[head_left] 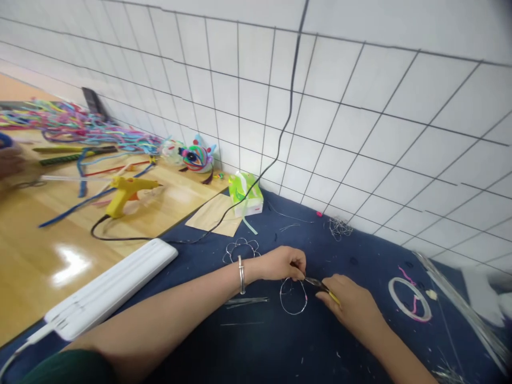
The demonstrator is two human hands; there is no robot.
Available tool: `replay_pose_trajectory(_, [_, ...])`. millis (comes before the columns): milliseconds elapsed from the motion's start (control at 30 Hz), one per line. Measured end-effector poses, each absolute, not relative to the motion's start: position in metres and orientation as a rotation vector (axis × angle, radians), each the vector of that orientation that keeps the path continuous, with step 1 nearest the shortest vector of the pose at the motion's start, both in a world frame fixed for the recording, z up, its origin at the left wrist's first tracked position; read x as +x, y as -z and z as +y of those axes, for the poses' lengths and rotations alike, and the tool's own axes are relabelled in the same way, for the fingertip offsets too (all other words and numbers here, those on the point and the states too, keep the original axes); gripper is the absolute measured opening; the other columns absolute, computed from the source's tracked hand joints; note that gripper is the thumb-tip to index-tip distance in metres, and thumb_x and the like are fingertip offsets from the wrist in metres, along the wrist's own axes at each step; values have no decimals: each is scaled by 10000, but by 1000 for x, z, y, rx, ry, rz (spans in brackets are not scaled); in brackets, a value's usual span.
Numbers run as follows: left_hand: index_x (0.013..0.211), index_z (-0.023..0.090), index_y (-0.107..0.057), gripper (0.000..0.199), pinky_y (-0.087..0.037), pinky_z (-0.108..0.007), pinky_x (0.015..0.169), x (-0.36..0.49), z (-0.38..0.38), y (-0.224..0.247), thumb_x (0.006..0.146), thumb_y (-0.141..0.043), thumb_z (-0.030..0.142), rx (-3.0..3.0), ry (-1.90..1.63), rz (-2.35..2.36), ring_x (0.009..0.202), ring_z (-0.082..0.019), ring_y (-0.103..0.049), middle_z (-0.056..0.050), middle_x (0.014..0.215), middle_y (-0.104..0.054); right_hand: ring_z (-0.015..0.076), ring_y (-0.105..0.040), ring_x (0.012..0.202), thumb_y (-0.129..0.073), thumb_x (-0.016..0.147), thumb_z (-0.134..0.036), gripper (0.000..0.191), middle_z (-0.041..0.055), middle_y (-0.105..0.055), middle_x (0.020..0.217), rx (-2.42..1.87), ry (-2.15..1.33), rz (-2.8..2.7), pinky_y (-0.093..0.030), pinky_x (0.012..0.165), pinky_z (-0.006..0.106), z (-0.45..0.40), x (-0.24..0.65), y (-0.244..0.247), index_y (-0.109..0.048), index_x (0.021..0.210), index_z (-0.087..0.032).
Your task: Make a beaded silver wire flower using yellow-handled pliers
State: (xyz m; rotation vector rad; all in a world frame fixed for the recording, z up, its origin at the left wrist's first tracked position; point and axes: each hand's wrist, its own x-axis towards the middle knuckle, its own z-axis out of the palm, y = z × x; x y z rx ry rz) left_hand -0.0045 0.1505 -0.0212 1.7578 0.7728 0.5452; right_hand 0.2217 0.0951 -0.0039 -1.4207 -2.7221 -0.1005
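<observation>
My left hand (283, 263), with a silver bangle at its wrist, pinches the top of a thin wire ring (294, 313). The ring hangs below its fingers and has small pink marks on it. Yellow-handled pliers (328, 293) are gripped in my right hand (350, 305). Their jaws point left and meet the wire beside my left fingertips. Behind my left wrist a flower-shaped wire piece (241, 245) lies on the dark blue cloth. Several straight wires (248, 301) lie under my left forearm.
A white power strip (116, 285) lies left. A yellow glue gun (126, 193) and colourful pipe cleaners (100, 133) are on the wooden table. A green tissue pack (246, 194), tangled wire (340, 228) and white ring (410, 300) sit on the cloth. Another person's hand (14, 162) shows far left.
</observation>
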Motion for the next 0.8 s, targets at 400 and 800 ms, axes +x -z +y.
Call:
replay_pose_trajectory(400, [832,144,-572,126,-425,-200,556,0,148,24,730,-559,217,1710,-543,769,600,-93,-544,2,707,-588,156,-496,711,-456,847,-375,174,9,-552,757,-1345,193,-2737,-332,578,265,93,222,8,-539,827,-223])
replay_pose_trajectory(800, [809,151,-590,121,-386,-179,552,-1,145,18,714,-519,130,1910,-544,817,613,-87,-508,14,710,-589,177,-461,742,-503,817,-373,194,37,-531,789,-1285,264,-2814,-316,630,297,91,217,-4,-542,901,-202])
